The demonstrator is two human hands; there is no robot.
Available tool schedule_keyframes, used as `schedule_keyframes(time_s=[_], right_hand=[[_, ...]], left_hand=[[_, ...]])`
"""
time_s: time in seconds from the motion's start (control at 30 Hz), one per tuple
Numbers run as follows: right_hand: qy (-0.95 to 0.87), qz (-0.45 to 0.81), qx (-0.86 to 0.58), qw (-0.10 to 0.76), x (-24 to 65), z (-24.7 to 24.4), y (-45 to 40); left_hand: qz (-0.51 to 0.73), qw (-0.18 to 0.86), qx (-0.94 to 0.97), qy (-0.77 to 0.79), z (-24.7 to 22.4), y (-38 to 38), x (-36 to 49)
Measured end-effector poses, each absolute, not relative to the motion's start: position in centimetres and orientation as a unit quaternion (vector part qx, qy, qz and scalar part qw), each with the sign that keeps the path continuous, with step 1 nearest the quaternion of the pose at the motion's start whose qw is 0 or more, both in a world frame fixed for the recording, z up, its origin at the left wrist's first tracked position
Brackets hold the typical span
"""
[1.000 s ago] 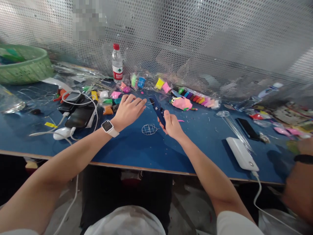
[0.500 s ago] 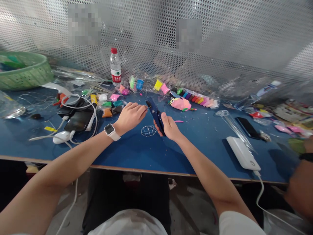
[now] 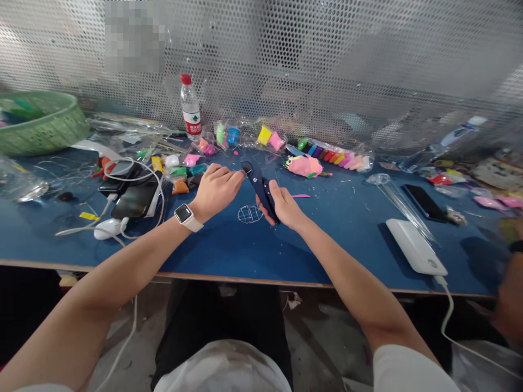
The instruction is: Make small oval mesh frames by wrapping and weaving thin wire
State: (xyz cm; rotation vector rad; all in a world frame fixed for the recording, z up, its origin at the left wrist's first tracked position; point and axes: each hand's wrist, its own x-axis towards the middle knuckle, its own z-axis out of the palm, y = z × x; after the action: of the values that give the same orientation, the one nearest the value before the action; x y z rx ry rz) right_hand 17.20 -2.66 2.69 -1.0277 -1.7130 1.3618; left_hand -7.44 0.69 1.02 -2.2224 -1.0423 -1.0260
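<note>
Holding navy pliers [image 3: 257, 179] in the head view, the right hand [image 3: 284, 206] wraps its grip round their handles. The left hand [image 3: 217, 190] curls near their tip; whether its grip holds anything, I cannot tell. A wire frame [image 3: 248, 214] lies on the counter [image 3: 229, 253] between them.

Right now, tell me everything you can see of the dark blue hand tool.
The dark blue hand tool looks like pliers or cutters, with small shiny rivets and two handles, smooth, perhaps plastic-coated. The right grip clasps its handles, the head slanting forward and leftward toward the left grip. It appears held above the blue table, near the wire frame. Whether the left grip touches it, or its jaws are shut, is unclear.
</note>
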Motion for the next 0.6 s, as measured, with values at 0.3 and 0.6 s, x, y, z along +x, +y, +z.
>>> schedule_keyframes(time_s=[0.3, 0.6], right_hand=[[-0.607, 0.672, -0.332, 0.266, 18.6, 3.3, -1.9], [-0.705, 0.532, -0.397, 0.250, 22.0, 4.7, -1.1]], left_hand=[[-0.464, 0.176, -0.769, -0.404, 2.0, 0.9, -8.6], [-0.487, 0.069, -0.749, -0.444, 1.8, 1.8, -9.1]])
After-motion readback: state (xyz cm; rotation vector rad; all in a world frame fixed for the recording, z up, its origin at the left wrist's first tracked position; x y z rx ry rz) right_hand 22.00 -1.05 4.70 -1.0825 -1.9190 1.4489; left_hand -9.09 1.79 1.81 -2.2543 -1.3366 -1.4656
